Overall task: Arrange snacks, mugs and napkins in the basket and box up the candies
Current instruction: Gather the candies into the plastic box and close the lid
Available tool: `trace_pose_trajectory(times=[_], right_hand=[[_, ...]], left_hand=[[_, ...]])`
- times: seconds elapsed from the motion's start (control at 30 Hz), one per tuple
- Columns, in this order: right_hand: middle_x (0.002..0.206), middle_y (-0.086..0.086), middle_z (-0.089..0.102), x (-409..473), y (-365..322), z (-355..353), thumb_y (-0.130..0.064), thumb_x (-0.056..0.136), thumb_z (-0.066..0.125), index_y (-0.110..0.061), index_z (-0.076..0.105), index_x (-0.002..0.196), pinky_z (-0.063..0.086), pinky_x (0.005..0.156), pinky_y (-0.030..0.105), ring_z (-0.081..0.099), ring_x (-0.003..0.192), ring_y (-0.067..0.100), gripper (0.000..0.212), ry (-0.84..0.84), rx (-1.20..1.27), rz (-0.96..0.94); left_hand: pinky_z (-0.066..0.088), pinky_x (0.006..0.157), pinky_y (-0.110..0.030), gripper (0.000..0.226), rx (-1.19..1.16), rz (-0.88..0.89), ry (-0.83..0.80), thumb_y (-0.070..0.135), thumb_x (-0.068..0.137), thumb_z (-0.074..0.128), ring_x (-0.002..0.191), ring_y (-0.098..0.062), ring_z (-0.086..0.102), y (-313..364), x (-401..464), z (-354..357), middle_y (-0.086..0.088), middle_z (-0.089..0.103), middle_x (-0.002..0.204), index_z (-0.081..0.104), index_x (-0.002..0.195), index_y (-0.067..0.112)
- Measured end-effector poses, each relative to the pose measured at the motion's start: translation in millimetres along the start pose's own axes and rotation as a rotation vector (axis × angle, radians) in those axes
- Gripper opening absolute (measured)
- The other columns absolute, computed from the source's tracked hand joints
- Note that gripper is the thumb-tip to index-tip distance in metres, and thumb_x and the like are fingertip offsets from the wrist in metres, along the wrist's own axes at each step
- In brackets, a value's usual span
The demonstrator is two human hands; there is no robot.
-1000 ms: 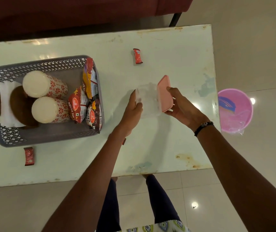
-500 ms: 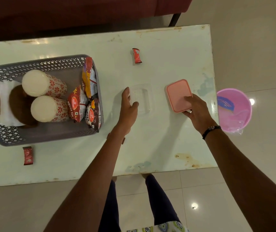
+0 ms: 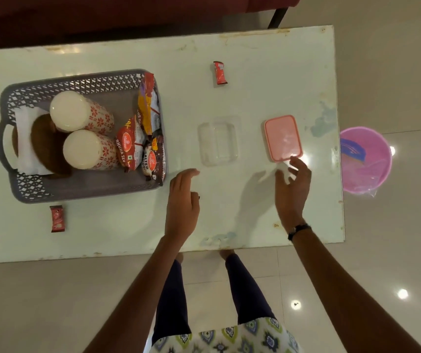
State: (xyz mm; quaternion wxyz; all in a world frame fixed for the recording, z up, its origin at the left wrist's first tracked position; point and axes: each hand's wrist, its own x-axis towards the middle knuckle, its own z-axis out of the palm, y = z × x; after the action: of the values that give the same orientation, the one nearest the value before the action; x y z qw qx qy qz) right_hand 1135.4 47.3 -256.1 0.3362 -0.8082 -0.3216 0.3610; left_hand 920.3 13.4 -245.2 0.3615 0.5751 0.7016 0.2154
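A clear plastic box (image 3: pixel 218 140) lies open on the pale table, its pink lid (image 3: pixel 283 137) flat to the right of it. My left hand (image 3: pixel 182 202) hovers below the box, fingers loosely apart and holding nothing. My right hand (image 3: pixel 292 189) is just below the lid, fingers spread, off it. One red candy (image 3: pixel 220 72) lies at the far middle, another red candy (image 3: pixel 57 218) in front of the grey basket (image 3: pixel 87 191). The basket holds two floral mugs (image 3: pixel 87 135), snack packets (image 3: pixel 143 138) and white napkins (image 3: pixel 24 141).
A pink bucket (image 3: pixel 366 160) stands on the floor past the table's right edge (image 3: pixel 340 174). A dark red sofa (image 3: pixel 102 14) runs along the far side. My legs are at the table's near edge.
The box and lid, held together a second ago, now lie apart on the table. Both hands have let go and drawn back toward me.
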Motion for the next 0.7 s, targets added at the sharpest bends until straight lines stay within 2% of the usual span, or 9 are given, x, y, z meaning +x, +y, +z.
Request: trace_pose_trajectory(times=[0.07, 0.2, 0.3, 0.4, 0.5, 0.6, 0.7], right_hand=[[0.13, 0.005, 0.049, -26.8, 3.6, 6.8, -0.005, 0.089, 0.057, -0.012, 0.047, 0.129, 0.042, 0.089, 0.015, 0.05, 0.108, 0.011, 0.042, -0.095, -0.027, -0.076], [0.125, 0.002, 0.051, -68.6, 6.3, 21.6, -0.003, 0.089, 0.054, -0.012, 0.049, 0.127, 0.046, 0.087, 0.015, 0.052, 0.106, 0.009, 0.039, -0.265, -0.078, -0.168], [0.124, 0.002, 0.052, -81.6, 1.6, 30.5, -0.003, 0.09, 0.053, -0.013, 0.05, 0.125, 0.049, 0.086, 0.017, 0.054, 0.105, 0.01, 0.037, -0.345, -0.088, -0.198], [0.122, -0.001, 0.054, -80.2, -11.2, 35.4, -0.003, 0.091, 0.052, -0.014, 0.052, 0.123, 0.052, 0.085, 0.021, 0.055, 0.103, 0.008, 0.034, -0.375, -0.103, -0.268], [0.119, 0.002, 0.056, -65.7, -33.0, 38.2, -0.003, 0.091, 0.05, -0.014, 0.053, 0.121, 0.051, 0.083, 0.018, 0.057, 0.101, 0.009, 0.032, -0.357, -0.109, -0.402], [0.117, 0.005, 0.058, -39.1, -62.6, 46.5, 0.0, 0.089, 0.049, -0.011, 0.055, 0.119, 0.051, 0.083, 0.022, 0.058, 0.1, 0.013, 0.032, -0.32, -0.106, -0.502], [0.116, 0.008, 0.059, -4.0, -92.3, 64.0, 0.003, 0.086, 0.048, -0.006, 0.056, 0.117, 0.051, 0.083, 0.026, 0.058, 0.1, 0.017, 0.033, -0.259, -0.114, -0.567]], left_hand=[[0.043, 0.105, -0.031, 0.044, 0.071, -0.024, -0.02, -0.002, 0.087, 0.049, 0.128, -0.017, 0.041, -12.0, -10.8, -2.6, -0.005, 0.051, 0.132, 0.047, 0.128, 0.013], [0.042, 0.105, -0.034, 0.044, 0.253, -0.028, -0.131, 0.01, 0.089, 0.056, 0.129, -0.022, 0.038, -28.0, -15.0, -7.6, -0.006, 0.048, 0.135, 0.046, 0.131, 0.012], [0.046, 0.096, -0.035, 0.027, 0.374, 0.039, -0.136, 0.012, 0.093, 0.05, 0.115, -0.026, 0.048, -30.9, -6.6, -11.6, -0.009, 0.057, 0.122, 0.057, 0.118, 0.009], [0.045, 0.089, -0.029, 0.025, 0.275, 0.03, -0.103, 0.014, 0.096, 0.045, 0.103, -0.023, 0.056, -26.2, 2.8, -14.5, -0.01, 0.066, 0.11, 0.063, 0.112, 0.007], [0.048, 0.087, -0.025, 0.027, 0.1, 0.02, -0.044, 0.016, 0.097, 0.042, 0.1, -0.019, 0.061, -9.1, 8.9, -14.4, -0.009, 0.068, 0.107, 0.061, 0.112, 0.006], [0.046, 0.082, -0.019, 0.024, -0.081, 0.015, 0.058, 0.015, 0.099, 0.039, 0.093, -0.017, 0.062, 16.0, 21.2, -16.6, -0.01, 0.067, 0.099, 0.059, 0.105, 0.003], [0.045, 0.078, -0.021, 0.025, -0.161, -0.02, 0.159, 0.014, 0.1, 0.036, 0.089, -0.013, 0.059, 36.0, 47.5, -20.6, -0.004, 0.064, 0.096, 0.057, 0.104, 0.001]])
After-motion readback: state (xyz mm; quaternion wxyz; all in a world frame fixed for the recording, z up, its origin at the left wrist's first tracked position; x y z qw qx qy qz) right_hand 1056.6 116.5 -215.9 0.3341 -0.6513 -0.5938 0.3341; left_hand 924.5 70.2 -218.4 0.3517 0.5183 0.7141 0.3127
